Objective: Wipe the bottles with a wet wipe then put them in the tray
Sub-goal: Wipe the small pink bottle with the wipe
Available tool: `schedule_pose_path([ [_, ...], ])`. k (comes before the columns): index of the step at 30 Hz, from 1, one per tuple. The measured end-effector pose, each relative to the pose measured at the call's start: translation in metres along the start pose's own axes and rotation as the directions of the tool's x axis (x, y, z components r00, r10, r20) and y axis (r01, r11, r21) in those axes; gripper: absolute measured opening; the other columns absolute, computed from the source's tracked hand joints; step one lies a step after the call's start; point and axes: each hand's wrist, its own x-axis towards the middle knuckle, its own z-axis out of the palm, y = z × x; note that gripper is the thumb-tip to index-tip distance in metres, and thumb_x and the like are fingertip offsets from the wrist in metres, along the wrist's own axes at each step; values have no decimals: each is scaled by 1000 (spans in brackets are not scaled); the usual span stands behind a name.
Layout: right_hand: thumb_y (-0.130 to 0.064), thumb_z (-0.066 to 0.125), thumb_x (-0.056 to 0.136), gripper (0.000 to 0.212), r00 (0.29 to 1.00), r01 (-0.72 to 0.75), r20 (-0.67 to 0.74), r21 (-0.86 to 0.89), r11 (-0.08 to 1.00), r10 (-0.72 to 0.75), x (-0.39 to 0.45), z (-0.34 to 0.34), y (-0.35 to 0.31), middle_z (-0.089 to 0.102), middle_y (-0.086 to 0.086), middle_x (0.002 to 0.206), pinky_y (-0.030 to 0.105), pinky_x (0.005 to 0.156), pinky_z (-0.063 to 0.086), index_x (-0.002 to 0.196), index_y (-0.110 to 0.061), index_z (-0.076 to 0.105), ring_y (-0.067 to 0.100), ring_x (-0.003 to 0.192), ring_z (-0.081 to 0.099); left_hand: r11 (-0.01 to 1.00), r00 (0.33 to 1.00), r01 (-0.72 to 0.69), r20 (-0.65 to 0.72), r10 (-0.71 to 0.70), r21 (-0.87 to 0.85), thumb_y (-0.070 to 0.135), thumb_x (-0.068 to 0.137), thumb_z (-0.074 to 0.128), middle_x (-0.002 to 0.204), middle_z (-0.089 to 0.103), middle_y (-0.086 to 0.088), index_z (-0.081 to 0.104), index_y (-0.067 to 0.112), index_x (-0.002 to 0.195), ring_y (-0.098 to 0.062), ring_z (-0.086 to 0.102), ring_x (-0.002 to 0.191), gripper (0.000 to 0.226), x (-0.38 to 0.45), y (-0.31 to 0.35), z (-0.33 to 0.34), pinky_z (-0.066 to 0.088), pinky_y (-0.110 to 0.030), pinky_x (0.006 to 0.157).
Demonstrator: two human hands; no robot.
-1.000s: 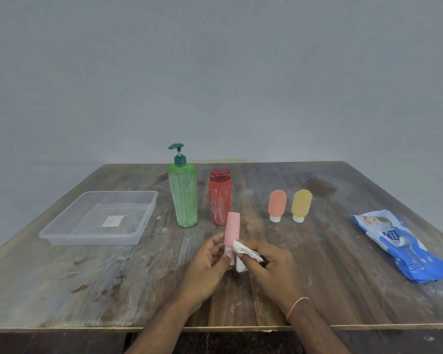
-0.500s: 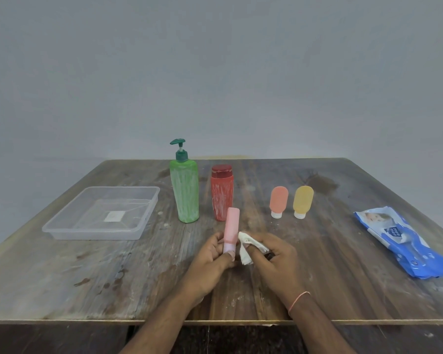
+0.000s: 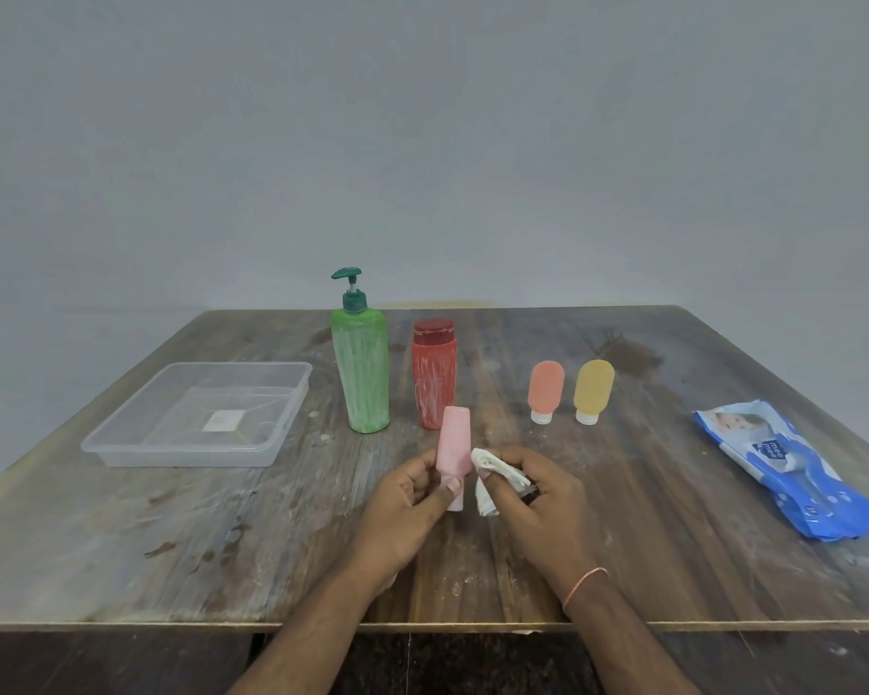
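Right, so the left hand (image 3: pixel 412 499) has its fingers (image 3: pixel 453 486) curled round the lower end of the pink bottle (image 3: pixel 453 443), holding it upright just above the desk (image 3: pixel 171 544), and the right hand (image 3: pixel 538 499) pinches the crumpled wet wipe (image 3: pixel 492 471) just beside the bottle's right flank, touching it or very near; from here I cannot quite tell. The clear tray (image 3: pixel 191 456) waits well off to the left with no bottle in it, so I'd judge this as the first bottle being wiped, with plenty left to do. Behind the hands stand the green pump bottle (image 3: pixel 361 378) and the red bottle (image 3: pixel 433 383), both streaked with white smears, and further right the small orange bottle (image 3: pixel 545 391) and small yellow bottle (image 3: pixel 593 391) stand on their caps, while the blue wipe pack (image 3: pixel 783 469) lies near the right edge. What could go wrong? The grip sits low on a bottle that may be slick once wet, so a firm sideways rub could lever it out of those fingers. If it tips backward, the red bottle is close behind and could be knocked over. And the carry across to the tray passes near the tall green pump, which looks easy to clip.
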Motion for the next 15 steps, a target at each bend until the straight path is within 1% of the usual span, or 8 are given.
schedule_pose_path([
  [3, -24, 80, 95, 23, 999, -6, 31, -61, 998, 8, -1, 0, 2, 77, -26, 102, 28, 75, 62, 113, -37, 80, 6, 95, 74, 1000, 999, -4, 48, 3, 18, 11, 102, 68, 128, 76, 13, 61, 34, 138, -8, 71, 122, 43, -1, 0, 0, 55, -34, 107],
  [5, -18, 81, 93, 25, 1000, -12, 5, -47, 999, 13, 0, 3, 5, 78, -23, 102, 34, 76, 62, 112, -35, 81, 8, 93, 75, 1000, 997, -8, 71, 6, 23, 6, 100, 71, 132, 75, 9, 58, 24, 147, -14, 71, 122, 52, 0, -4, -2, 55, -39, 109],
  [7, -17, 81, 92, 26, 1000, -17, -13, -32, 999, 17, 0, 4, 8, 79, -18, 101, 39, 75, 62, 111, -34, 82, 11, 91, 75, 1000, 997, -2, 75, -1, 28, 3, 96, 75, 136, 73, 5, 54, 18, 152, -21, 73, 120, 61, 1, -7, -3, 55, -46, 109],
  [8, -16, 82, 91, 27, 1000, 4, 0, -37, 999, -4, 0, 3, 8, 78, -17, 101, 38, 74, 62, 112, -34, 82, 11, 91, 74, 1000, 997, 2, 75, -4, 22, 2, 95, 76, 136, 73, 3, 54, 16, 152, -23, 74, 119, 63, 2, -9, -4, 55, -48, 109],
  [10, -16, 84, 88, 31, 996, 82, 49, -54, 995, -80, -2, 1, 6, 78, -18, 104, 32, 75, 61, 113, -34, 83, 9, 94, 74, 1000, 998, 5, 66, -4, -10, -2, 94, 76, 134, 74, 0, 56, 14, 150, -26, 74, 118, 62, 3, -10, -4, 56, -48, 108],
  [12, -28, 83, 87, 24, 992, 106, 74, -71, 992, -101, -4, 1, 5, 78, -20, 101, 28, 74, 60, 111, -33, 84, 7, 92, 74, 999, 999, 15, 43, -13, -45, -6, 93, 74, 130, 76, -3, 57, 11, 149, -27, 74, 118, 60, 3, -9, -4, 57, -47, 107],
  [13, -35, 80, 87, 20, 995, 84, 53, -89, 992, -79, -5, 2, 5, 77, -19, 96, 30, 71, 59, 107, -33, 84, 7, 88, 73, 998, 999, 18, 39, -16, -56, -7, 93, 74, 129, 77, -3, 57, 11, 148, -27, 74, 117, 60, 3, -9, -5, 57, -47, 106],
  [15, -43, 76, 89, 18, 1000, 13, -18, -144, 989, -16, -4, 3, 9, 75, -13, 87, 38, 66, 58, 99, -30, 83, 11, 79, 71, 999, 999, 26, 47, -24, -47, -5, 92, 76, 129, 77, 0, 57, 14, 148, -25, 75, 117, 62, 2, -9, -5, 58, -47, 106],
])
